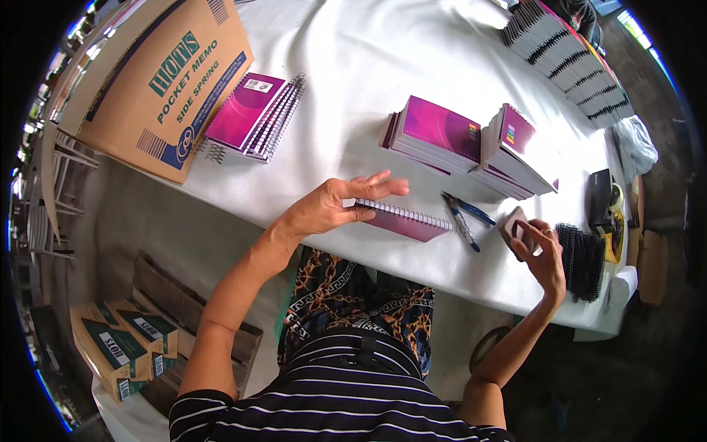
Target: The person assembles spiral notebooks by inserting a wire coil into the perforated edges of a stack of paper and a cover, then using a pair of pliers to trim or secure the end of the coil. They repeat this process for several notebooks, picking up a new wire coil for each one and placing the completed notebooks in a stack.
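Observation:
My left hand (331, 202) is closed on one end of a small purple spiral notebook (406, 224), thumb against its wire edge and other fingers stretched out above. The notebook is tilted on edge over the table's near side, its wire coil on top. To its right lie blue-handled pliers (464, 221), jaws pointing away from me. My right hand (543, 254) is curled with thumb and fingertips on a small beige and dark block (509, 230); its exact kind is unclear. Bundled black wire coils (582, 261) lie just right of that hand.
Purple-covered books without visible coils stand in two stacks (442, 136) (508, 151) beyond the pliers. Spiral notebooks (254, 114) are piled beside a large carton (166, 88) at left. Long notebook stacks (571, 62) line the far right. Small cartons (121, 342) sit lower left.

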### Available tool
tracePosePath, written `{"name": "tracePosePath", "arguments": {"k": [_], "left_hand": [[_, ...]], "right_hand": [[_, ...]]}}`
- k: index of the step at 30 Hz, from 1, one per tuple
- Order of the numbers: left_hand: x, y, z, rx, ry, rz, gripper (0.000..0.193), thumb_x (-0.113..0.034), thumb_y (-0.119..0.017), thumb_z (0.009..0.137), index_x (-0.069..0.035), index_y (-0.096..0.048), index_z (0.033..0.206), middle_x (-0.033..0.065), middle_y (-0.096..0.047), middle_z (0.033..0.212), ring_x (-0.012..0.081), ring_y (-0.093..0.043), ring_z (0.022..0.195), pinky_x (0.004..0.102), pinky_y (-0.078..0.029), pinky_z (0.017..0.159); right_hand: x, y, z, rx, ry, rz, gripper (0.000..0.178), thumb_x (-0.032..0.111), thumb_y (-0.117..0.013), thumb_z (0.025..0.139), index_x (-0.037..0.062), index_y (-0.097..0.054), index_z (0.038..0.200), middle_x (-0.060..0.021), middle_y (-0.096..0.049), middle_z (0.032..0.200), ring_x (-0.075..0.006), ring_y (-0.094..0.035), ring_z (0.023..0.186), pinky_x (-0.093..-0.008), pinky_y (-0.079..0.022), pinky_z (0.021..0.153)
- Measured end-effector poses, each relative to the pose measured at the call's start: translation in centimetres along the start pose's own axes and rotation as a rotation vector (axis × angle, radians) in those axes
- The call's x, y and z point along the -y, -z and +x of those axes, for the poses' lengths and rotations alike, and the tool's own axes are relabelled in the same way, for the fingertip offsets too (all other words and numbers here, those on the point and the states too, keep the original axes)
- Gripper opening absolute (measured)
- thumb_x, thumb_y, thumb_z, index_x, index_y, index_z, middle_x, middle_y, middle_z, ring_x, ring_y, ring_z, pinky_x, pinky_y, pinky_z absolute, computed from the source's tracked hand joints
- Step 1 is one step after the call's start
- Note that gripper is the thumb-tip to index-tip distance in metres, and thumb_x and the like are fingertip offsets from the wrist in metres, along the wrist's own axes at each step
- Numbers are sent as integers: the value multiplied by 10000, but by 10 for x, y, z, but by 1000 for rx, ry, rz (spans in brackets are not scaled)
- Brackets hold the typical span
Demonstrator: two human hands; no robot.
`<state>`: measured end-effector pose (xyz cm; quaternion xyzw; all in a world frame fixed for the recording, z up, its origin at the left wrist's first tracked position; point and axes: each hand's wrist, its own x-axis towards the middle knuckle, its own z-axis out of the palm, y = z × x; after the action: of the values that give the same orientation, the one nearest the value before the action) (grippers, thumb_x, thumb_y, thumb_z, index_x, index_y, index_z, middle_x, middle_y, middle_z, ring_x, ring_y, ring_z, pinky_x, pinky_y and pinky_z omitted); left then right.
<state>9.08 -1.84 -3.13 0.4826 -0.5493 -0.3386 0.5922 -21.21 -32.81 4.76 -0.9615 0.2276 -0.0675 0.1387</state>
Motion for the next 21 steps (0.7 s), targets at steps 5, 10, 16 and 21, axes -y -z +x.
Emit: {"name": "tracePosePath", "arguments": {"k": [5,10,16,21], "left_hand": [[-7,-9,-4,-76,162,-175,766,-249,-691,886,-198,-308,1547,98,-555,1422,255,-492,1353,355,-363,1135],[-5,-10,-14,-135,148,-148,783,-301,-690,882,-171,-303,1550,100,-566,1410,265,-498,1346,366,-419,1076],[-2,-7,-17,-33,125,11,680,-341,-672,892,-143,-424,1493,93,-565,1414,242,-495,1341,380,-425,1080],[-11,-24,-14,-164,123,-96,676,-502,-612,881,-116,-517,1428,51,-572,1412,229,-493,1331,399,-409,1104]], "right_hand": [[88,-27,4,-352,61,168,464,-45,-728,787,153,-704,1205,-101,-621,1237,-279,-538,1230,-418,-347,1059],[179,-74,33,-292,437,22,300,66,-692,798,50,-646,1094,-57,-584,1132,-227,-546,1142,-485,-320,1053],[186,-64,28,-298,339,111,253,62,-743,755,79,-624,978,-57,-585,1100,-269,-534,1095,-467,-330,1012],[151,-65,25,-447,146,434,273,-61,-701,782,64,-618,1010,-88,-605,1131,-320,-540,1093,-426,-384,961]]}}
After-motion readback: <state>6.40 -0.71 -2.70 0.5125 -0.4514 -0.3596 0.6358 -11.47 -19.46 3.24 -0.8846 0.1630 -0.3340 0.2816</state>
